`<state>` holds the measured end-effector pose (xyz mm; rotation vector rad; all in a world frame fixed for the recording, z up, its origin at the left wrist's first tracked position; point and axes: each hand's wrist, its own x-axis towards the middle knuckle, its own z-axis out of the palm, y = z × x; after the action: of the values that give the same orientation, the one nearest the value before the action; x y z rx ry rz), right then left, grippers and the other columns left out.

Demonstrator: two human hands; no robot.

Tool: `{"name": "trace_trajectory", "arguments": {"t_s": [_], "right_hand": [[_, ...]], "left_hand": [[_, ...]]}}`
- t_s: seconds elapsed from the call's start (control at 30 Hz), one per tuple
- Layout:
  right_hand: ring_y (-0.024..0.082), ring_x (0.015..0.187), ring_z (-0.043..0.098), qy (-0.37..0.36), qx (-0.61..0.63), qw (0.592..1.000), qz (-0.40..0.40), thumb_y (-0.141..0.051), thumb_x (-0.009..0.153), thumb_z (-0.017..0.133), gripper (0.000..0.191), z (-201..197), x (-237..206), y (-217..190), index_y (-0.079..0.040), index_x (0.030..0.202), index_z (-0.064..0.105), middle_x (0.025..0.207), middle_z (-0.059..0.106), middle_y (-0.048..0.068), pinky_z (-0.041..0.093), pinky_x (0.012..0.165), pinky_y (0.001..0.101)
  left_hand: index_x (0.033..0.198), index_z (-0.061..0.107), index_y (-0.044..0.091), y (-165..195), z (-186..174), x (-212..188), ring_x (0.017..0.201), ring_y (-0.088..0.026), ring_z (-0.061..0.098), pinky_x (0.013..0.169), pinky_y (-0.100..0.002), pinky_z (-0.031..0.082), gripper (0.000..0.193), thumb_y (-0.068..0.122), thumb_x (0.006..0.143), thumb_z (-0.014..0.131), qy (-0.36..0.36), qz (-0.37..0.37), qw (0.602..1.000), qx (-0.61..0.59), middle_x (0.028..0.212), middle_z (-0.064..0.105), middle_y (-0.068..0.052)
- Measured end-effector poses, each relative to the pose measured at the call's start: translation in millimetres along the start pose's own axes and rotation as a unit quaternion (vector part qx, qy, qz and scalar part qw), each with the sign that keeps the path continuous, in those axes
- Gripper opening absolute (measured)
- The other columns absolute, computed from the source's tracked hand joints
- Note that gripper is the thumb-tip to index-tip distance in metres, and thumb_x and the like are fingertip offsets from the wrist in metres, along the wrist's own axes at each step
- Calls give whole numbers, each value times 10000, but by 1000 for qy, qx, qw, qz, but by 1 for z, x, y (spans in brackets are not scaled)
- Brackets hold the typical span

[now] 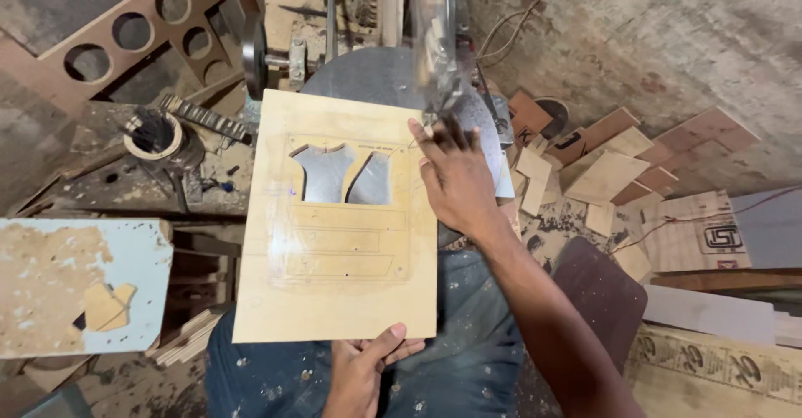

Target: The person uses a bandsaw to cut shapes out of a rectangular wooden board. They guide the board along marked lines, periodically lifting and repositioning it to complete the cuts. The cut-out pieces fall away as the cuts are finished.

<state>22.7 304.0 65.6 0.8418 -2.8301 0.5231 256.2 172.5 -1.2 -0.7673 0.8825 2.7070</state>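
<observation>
A pale plywood board (pixel 334 293) with drawn outlines and two cut-out openings lies flat on the round metal table (pixel 368 71) of a saw machine. My right hand (pixel 455 180) presses flat on the board's right edge, beside the blurred saw blade (pixel 434 50). My left hand (pixel 368 368) grips the board's near edge, thumb on top. A small cut-out wooden piece (pixel 109 305) rests on the light blue surface at the left.
A brown panel (pixel 150 17) with round holes leans at the back left. Several wood offcuts (pixel 606 167) lie scattered on the floor at the right. A roll of tape (pixel 154 134) sits left of the board. A dark seat pad (pixel 597 288) lies by my right arm.
</observation>
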Motion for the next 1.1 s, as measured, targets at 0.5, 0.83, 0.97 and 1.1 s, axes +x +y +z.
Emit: {"name": "trace_trajectory", "arguments": {"t_s": [0.5, 0.83, 0.97, 1.1], "right_hand": [[481, 1507, 289, -11, -47, 999, -11, -221, 1008, 479, 526, 1, 6, 0, -143, 1527, 508, 1494, 537, 217, 132, 1232, 642], [457, 1503, 339, -2, -45, 999, -11, -222, 994, 490, 501, 3, 7, 2, -139, 1486, 536, 1515, 527, 226, 174, 1240, 633], [440, 1541, 348, -18, -62, 998, 4, -243, 1006, 510, 382, 3, 3, 4, -152, 1362, 613, 1473, 547, 235, 187, 1276, 614], [512, 1448, 340, 8, 12, 1000, -2, -199, 968, 493, 550, 3, 2, 3, -85, 1502, 558, 1463, 519, 285, 186, 1190, 648]], "left_hand": [[1262, 565, -104, 4, 5, 4, 853, -351, 800, 745, -476, 675, 467, 9, 829, 700, 18, -17, 1000, 16, 1012, 766, -246], [1251, 571, -99, 4, 7, 4, 856, -339, 795, 754, -473, 672, 439, 13, 846, 697, 17, -19, 1000, 17, 1008, 764, -231], [1266, 570, -100, 1, 2, 4, 868, -341, 798, 759, -483, 677, 460, -4, 835, 702, 10, -16, 1000, 9, 1018, 770, -247], [1271, 568, -103, -1, -2, 4, 863, -349, 807, 755, -477, 682, 467, -9, 831, 695, 10, -21, 1000, 16, 1018, 774, -257]]}}
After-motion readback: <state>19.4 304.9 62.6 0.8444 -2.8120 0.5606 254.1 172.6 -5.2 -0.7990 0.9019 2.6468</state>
